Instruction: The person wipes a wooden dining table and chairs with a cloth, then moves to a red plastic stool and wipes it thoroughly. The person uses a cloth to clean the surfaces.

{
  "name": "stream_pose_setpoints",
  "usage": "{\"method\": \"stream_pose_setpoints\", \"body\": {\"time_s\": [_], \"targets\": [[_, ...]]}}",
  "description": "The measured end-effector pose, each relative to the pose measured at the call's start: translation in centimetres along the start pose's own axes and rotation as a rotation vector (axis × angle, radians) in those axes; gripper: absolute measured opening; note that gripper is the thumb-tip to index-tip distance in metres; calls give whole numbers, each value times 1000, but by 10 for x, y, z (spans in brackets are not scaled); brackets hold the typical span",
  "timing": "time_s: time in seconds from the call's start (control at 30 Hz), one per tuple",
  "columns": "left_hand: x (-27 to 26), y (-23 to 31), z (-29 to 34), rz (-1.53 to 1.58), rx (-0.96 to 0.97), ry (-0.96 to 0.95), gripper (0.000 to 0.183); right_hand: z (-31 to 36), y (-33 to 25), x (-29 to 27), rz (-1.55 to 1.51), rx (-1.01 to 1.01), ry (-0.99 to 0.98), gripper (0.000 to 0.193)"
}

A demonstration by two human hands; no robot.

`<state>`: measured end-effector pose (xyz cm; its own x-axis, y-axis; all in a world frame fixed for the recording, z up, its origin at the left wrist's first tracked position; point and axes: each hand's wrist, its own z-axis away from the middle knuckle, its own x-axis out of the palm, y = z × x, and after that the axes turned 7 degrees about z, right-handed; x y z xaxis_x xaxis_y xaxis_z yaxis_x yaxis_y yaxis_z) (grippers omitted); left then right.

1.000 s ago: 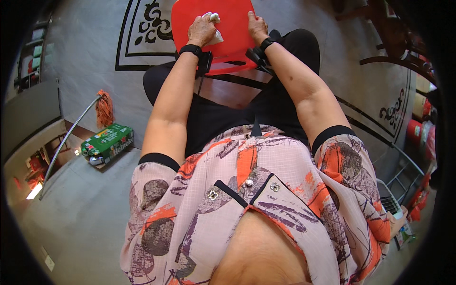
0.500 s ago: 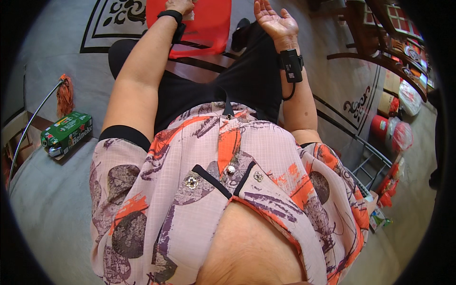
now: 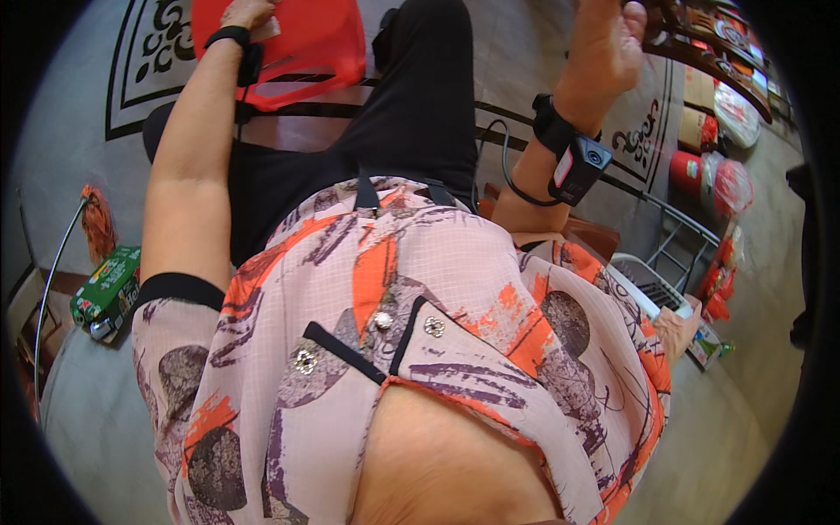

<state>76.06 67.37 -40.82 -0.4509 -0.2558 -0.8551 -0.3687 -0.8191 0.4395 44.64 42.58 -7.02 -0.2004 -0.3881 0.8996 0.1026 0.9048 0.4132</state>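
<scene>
My left hand (image 3: 249, 12) is at the top left, over a red plastic stool (image 3: 315, 44). Its fingers are closed around a small pale piece of cloth or paper (image 3: 266, 31), which lies against the red surface. The top edge of the picture cuts off part of that hand. My right hand (image 3: 604, 54) is raised at the upper right, away from the stool, beside dark carved wooden furniture (image 3: 713, 39). Most of its fingers are turned away or beyond the picture's edge, and nothing shows in it. Each wrist has a black strap with a small device.
A green drinks carton (image 3: 107, 289) stands on the floor at left, by an orange tassel-like bundle (image 3: 98, 226) and a thin curved rod. At right are a metal rack (image 3: 674, 232), a red bucket (image 3: 687, 171) and plastic bags (image 3: 733, 179). My knees flank the stool.
My right hand has risen and turned, from an open palm facing up to a side-on pose farther right. The stool, left hand and surroundings appear shifted left as the view swings.
</scene>
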Motion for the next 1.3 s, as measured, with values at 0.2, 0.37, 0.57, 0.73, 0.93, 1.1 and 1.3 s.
{"method": "stream_pose_setpoints", "body": {"time_s": [0.2,0.37,0.57,0.73,0.93,1.1,1.3], "targets": [[3,-27,-21,-49,127,-68,42,3,5,37,99,-49,-219,46],[-6,-8,0,-144,105,-18,44,13,-5,55,121,-83,-320,45],[-6,-6,7,-89,61,44,45,27,-9,79,91,-121,-420,44],[-2,-22,-10,-92,36,-21,47,44,-11,100,0,-159,-502,44],[-2,-24,-10,-66,64,-12,47,49,-14,112,96,-211,-491,43],[-2,-23,-10,-38,19,5,45,51,-14,116,147,-241,-487,43],[7,-35,-17,224,-11,64,38,51,-15,118,187,-269,-478,43]]}}
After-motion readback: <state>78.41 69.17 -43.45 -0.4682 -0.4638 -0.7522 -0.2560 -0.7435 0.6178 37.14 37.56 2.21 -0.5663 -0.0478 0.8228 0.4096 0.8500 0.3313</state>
